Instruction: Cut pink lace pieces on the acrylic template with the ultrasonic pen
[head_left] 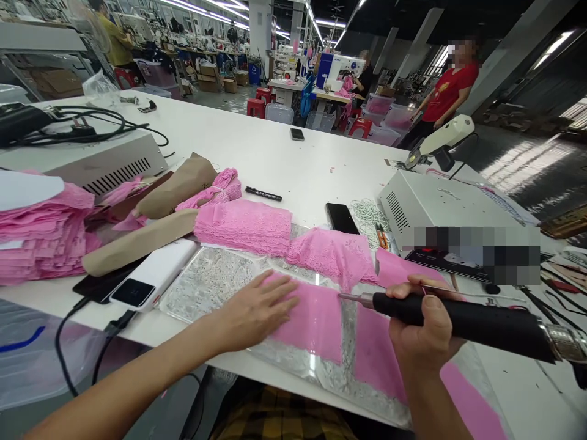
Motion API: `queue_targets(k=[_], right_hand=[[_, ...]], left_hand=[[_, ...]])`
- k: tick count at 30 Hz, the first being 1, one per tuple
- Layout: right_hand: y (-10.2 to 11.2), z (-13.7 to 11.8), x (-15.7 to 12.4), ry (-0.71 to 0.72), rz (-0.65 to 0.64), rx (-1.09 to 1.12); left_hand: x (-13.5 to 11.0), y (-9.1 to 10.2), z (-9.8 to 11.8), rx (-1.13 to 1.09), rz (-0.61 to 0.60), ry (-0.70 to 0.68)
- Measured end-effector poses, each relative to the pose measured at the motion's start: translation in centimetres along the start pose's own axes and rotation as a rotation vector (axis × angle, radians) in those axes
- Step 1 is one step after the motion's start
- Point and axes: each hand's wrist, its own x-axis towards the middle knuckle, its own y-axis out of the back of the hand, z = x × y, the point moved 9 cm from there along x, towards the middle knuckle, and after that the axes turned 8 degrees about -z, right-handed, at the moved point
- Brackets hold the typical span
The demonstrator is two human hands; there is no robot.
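My left hand [257,308] lies with its fingers stretched out on a pink fabric piece [316,318], which rests on a clear, shiny sheet [202,287]. In my right hand [426,330] is a black handheld tool with a thin metal tip [463,321], its fingers wrapped round the handle. The tip points left and appears to be at the upper right edge of that piece. Right of it lies another pink fabric piece [373,354], partly behind my right hand. Just beyond are a pink lace stack [245,225] and a rumpled pink lace pile [332,253].
A white power bank [153,275] and more pink fabric [41,235] lie left. Farther over are a black marker [263,194], a phone [342,218], tangled string [369,215] and orange-handled snips [381,236]. Grey boxes [440,201] flank the table; a person in red stands beyond.
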Motion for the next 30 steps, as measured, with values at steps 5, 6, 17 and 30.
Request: queue_targets(k=[5,6,17,30], right_hand=[[-0.1,-0.1,0.1,0.022,0.019,0.013],[-0.1,0.0,0.2,0.021,0.015,0.017],[0.1,0.2,0.3,0.021,-0.005,0.025],[-0.3,0.2,0.3,0.034,-0.045,0.022]], left_hand=[[5.1,-1.5,3.4,-0.045,-0.065,-0.159],[5.7,-2.1,3.6,-0.042,-0.078,-0.178],[6.2,-4.4,3.3,-0.053,-0.159,-0.176],[6.5,-3.8,3.3,-0.055,-0.147,-0.175]])
